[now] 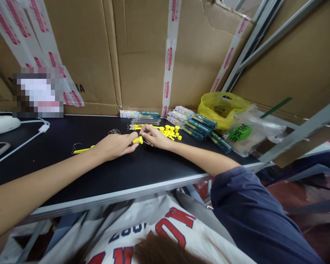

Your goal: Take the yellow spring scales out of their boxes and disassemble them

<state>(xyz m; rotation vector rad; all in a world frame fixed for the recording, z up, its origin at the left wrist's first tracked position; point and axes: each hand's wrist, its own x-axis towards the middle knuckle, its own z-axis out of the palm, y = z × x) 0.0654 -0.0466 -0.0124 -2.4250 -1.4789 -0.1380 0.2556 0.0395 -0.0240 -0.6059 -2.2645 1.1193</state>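
My left hand (114, 146) is closed around a yellow plastic piece (138, 140) whose flared end sticks out past the fingertips. Close against it, my right hand (154, 137) pinches a thin metal wire (146, 142), mostly hidden by the fingers. A yellow stick with a bent wire end (82, 150) shows beyond my left forearm; whether it joins the held piece is hidden. Behind my left hand lie several wire hooks (114, 131). Loose yellow plastic parts (172, 132) are heaped just right of my right hand, and yellow sticks with metal ends (134, 127) lie behind both hands.
Clear tubes (145, 121) and a green-and-white box (140, 114) lie at the back. Several similar boxes (194, 124) are stacked at right, beside a yellow bag (222, 106) and a clear plastic bag (247, 134). A white cable (19, 146) crosses the table's left. Cardboard stands behind.
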